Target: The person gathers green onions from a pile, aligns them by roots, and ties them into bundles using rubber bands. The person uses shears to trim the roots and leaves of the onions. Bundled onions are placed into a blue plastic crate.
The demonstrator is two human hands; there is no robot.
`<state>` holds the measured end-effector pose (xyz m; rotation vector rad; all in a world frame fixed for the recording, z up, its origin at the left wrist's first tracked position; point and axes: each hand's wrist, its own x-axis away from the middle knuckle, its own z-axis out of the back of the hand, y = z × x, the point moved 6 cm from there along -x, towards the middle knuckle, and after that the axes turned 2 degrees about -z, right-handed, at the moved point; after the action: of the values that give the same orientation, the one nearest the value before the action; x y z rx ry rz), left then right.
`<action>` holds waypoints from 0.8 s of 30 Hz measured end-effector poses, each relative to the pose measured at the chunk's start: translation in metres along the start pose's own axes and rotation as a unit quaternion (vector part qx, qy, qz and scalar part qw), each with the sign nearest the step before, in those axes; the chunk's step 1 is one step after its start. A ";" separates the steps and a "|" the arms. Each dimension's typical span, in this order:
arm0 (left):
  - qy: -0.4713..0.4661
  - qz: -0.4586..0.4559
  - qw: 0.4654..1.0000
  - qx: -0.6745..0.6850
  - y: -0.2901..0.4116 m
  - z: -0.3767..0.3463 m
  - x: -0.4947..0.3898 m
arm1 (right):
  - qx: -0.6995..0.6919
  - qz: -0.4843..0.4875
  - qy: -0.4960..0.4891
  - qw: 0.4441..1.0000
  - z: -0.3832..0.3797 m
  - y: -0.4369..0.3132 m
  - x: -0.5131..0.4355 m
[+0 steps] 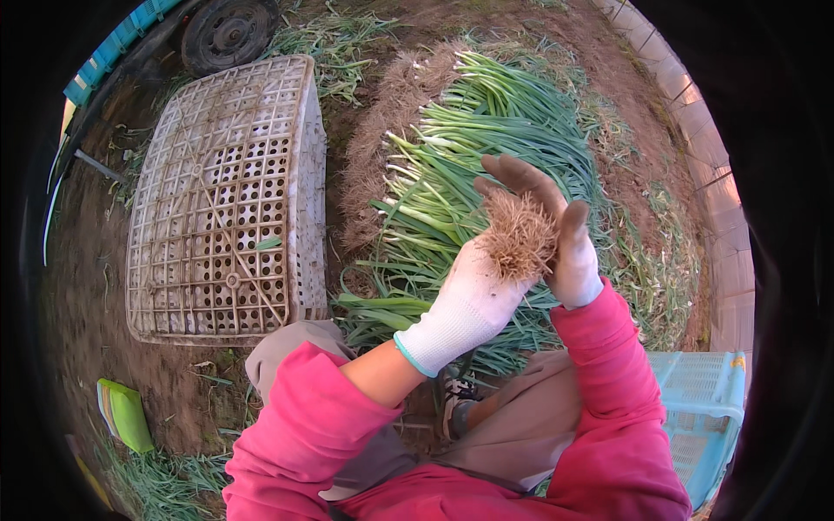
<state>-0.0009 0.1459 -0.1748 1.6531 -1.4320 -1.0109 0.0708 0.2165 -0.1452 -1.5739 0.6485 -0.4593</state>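
My left hand (472, 296), in a white knit glove with a teal cuff, is closed around a bunch of spring onions. Only the brown, dry root mass (521, 234) of that bunch shows clearly, sticking up past the hand; the stalks are mostly hidden. Close against the far right side of the roots is my right hand (560, 228), its glove fingers brown with soil and spread apart. Whether its palm presses on the roots I cannot tell. Beneath both hands lies a long row of spring onions (495, 130), white ends and roots pointing left, green leaves right.
An upturned, soil-stained white plastic crate (215, 195) stands left of the row. A light-blue crate (697, 417) is by my right side. A green packet (127, 417) lies on the soil at lower left. A wheel (229, 36) stands at upper left, and plastic sheeting (723, 234) runs along the right.
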 end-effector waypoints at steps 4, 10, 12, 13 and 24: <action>0.032 -0.019 0.992 0.122 0.015 -0.002 -0.007 | -0.215 -0.316 -0.046 0.923 -0.012 0.087 0.020; -0.041 -0.068 0.997 0.021 0.018 -0.023 -0.012 | -0.227 -0.458 -0.300 0.805 -0.069 0.132 0.046; -0.062 -0.107 0.987 -0.099 0.023 -0.027 -0.011 | -0.016 -0.391 -0.282 0.876 -0.049 0.145 0.018; -0.074 -0.126 0.976 -0.159 0.025 -0.030 -0.010 | 0.180 -0.308 -0.218 0.908 -0.025 0.151 -0.016; 0.075 0.029 0.977 -0.196 -0.008 -0.006 -0.028 | 0.772 0.018 0.051 0.633 0.044 0.215 -0.221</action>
<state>0.0055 0.1746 -0.1763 1.3600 -1.0922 -1.0357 -0.0982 0.3864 -0.3442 0.1439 0.1428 -0.7597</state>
